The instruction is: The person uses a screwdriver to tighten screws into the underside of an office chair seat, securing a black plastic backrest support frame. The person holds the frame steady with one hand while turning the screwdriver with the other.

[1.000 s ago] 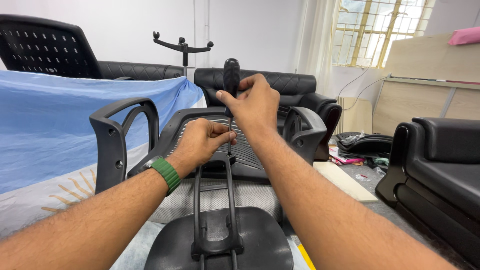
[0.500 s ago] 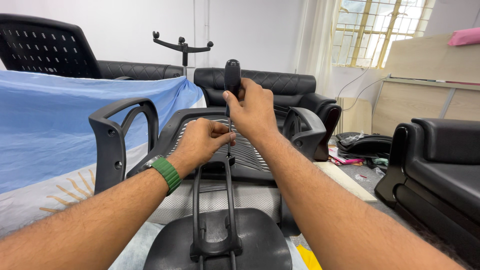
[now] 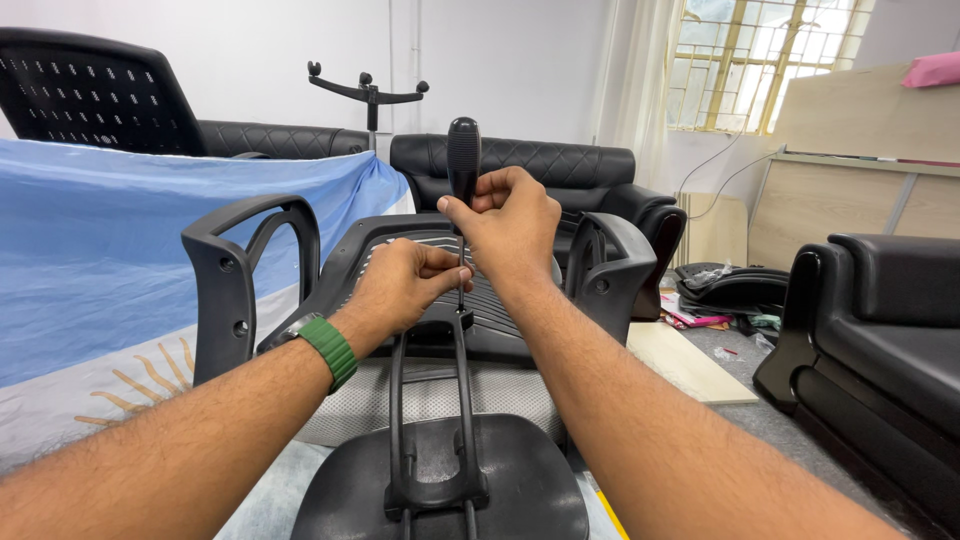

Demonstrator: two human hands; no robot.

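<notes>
Change since earlier frame: right hand (image 3: 512,222) sits slightly lower on the screwdriver (image 3: 463,170), so more of the black handle stands clear above the fingers; left hand (image 3: 400,285) holds the same place.

Head view, tool: screwdriver upright, long axis vertical; black handle above the right fingertips, thin shaft running straight down below them to its tip on the black bracket (image 3: 440,400).

Head view, key relation: tip meets the bracket's top just below and between both hands; a screw there cannot be made out. Left fingers lie just beside the shaft, nearer to the tip; right fingers lie higher, at the foot of the handle.

Head view, right fingers: curled and pressed together around the lower handle, thumb pinching from the near side; nothing else held.

Head view, left fingers: curled inward in a loose fist, fingertips at or touching the shaft; whether they grip it cannot be told. Green wristband (image 3: 328,350) on this wrist.

Head view, workpiece: office chair (image 3: 420,290) lying with its black armrests (image 3: 245,270) rising either side of the hands, round black pad nearest the camera.

Head view, surroundings: blue cloth (image 3: 120,230) to the left of the fingers, black sofa (image 3: 560,170) beyond them, window upper right.
</notes>
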